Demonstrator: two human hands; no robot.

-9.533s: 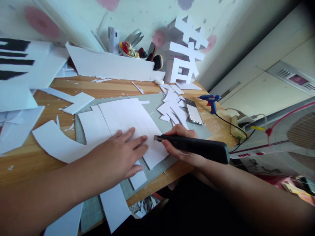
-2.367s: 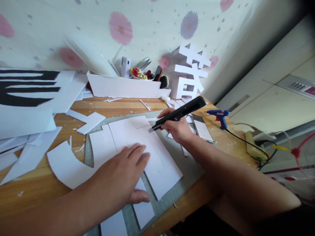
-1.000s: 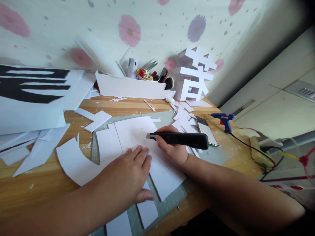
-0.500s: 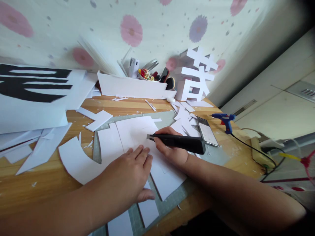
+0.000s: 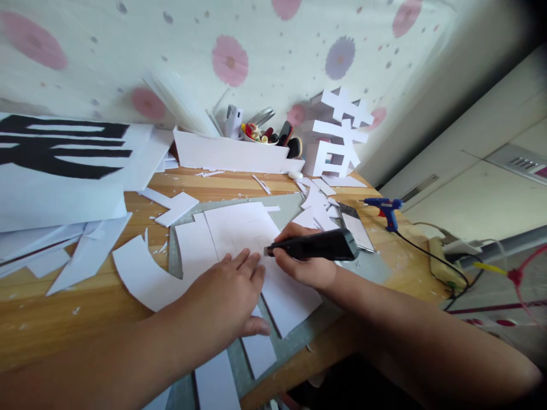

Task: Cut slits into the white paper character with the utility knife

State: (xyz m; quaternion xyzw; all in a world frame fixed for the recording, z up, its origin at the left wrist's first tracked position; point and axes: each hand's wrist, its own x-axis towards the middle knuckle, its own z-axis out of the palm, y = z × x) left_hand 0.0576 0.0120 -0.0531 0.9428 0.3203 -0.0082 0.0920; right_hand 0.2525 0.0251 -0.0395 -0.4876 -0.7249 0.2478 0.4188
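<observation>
My left hand [image 5: 235, 293] lies flat with fingers spread on a white board [image 5: 239, 225] at the centre of the grey-green cutting mat [image 5: 294, 336]. My right hand [image 5: 305, 259] is wrapped round a black utility knife [image 5: 320, 245]. The knife's tip points left and is close to the board, just right of my left fingertips; whether it touches cannot be made out. Thin lines show on the board. A curved white piece [image 5: 147, 279] lies left of my left hand, and white strips [image 5: 259, 354] lie below it.
A blue glue gun [image 5: 387, 210] and a phone [image 5: 358, 228] lie to the right. White three-dimensional characters [image 5: 335, 134] stand at the back right. A white box [image 5: 231, 152] holds tools. A sheet with black lettering [image 5: 64, 193] is at the left, among white scraps.
My right hand and the knife have moved slightly right and down over the board. My left hand stays on the board. The whole view has shifted slightly.
</observation>
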